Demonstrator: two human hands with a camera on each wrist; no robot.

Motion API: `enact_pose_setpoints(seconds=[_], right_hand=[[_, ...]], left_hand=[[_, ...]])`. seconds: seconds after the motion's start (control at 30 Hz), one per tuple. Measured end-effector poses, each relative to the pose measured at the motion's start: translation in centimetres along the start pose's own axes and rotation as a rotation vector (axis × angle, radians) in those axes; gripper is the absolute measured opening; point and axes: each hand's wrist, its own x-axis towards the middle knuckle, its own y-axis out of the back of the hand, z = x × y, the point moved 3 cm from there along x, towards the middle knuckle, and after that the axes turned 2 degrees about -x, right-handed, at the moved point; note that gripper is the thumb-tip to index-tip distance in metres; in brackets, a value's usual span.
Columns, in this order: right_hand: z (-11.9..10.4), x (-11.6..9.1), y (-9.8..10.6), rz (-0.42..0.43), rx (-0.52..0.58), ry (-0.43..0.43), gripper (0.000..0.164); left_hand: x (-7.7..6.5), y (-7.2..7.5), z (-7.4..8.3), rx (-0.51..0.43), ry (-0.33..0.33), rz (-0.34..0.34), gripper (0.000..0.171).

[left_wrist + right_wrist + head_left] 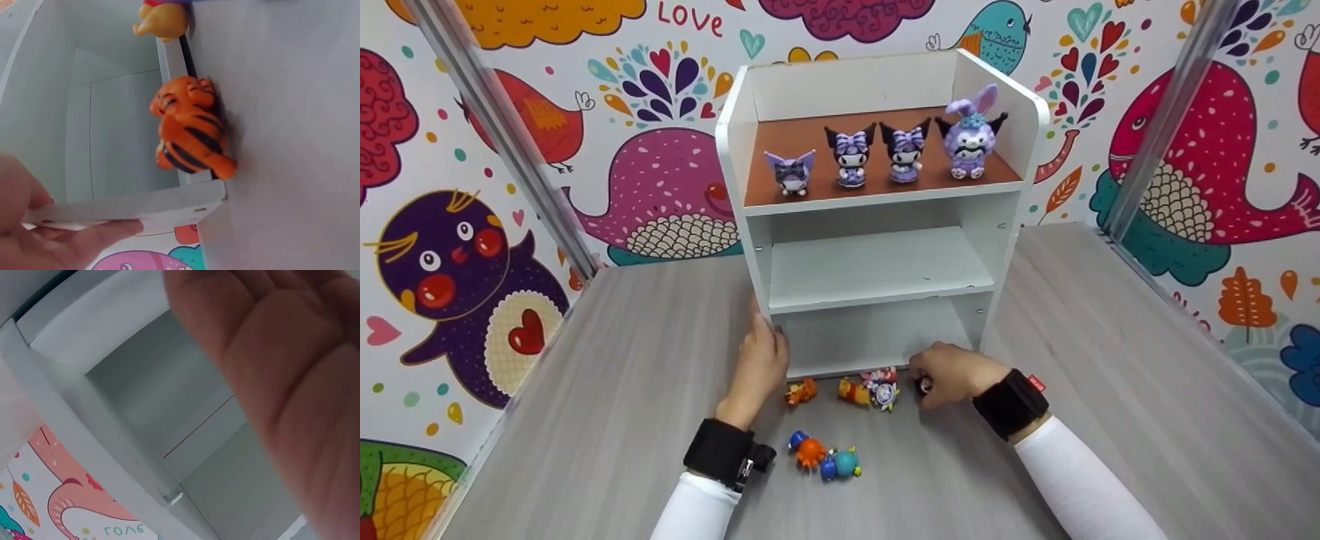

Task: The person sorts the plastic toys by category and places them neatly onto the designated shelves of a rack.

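Note:
My left hand (757,360) grips the left side panel of a small white shelf unit (877,295), its thumb and fingers on opposite faces of the panel (129,211). Beside that panel an orange tiger figurine (194,129) lies against the unit's base. At the right end of the base, my right hand (960,375) holds a small dark figurine (924,385), mostly covered by the fingers. Left of this hand lie a yellow bear figurine in red (853,391), a pink figurine (879,374) and a white-and-blue one (884,394), close together.
On the brown top shelf (810,135) stand several purple-and-black figurines (851,157). Nearer on the grey wood-look table (660,337) lie an orange-and-blue figurine (810,451) and a teal-and-blue one (844,463). Patterned panels (660,187) rise behind and at both sides.

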Motion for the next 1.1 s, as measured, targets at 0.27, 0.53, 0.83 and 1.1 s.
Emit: enact_pose_setpoints(seconds=[0.27,0.53,0.83,1.1], right_hand=[[-0.3,-0.3,-0.1,-0.025,0.042,0.014,0.038],[-0.3,-0.5,0.8,-0.012,0.121,0.113,0.038],[-0.1,-0.9,2.5,0.058,0.179,0.211,0.043],[-0.1,-1.0,3.1,0.109,0.215,0.17,0.043]], left_hand=[[-0.1,0.0,0.0,0.016,-0.011,-0.001,0.066],[0.0,0.0,0.0,0.017,-0.001,-0.008,0.065],[0.0,-0.1,0.0,0.018,-0.006,0.008,0.067],[0.0,0.0,0.0,0.013,-0.012,0.009,0.066]])
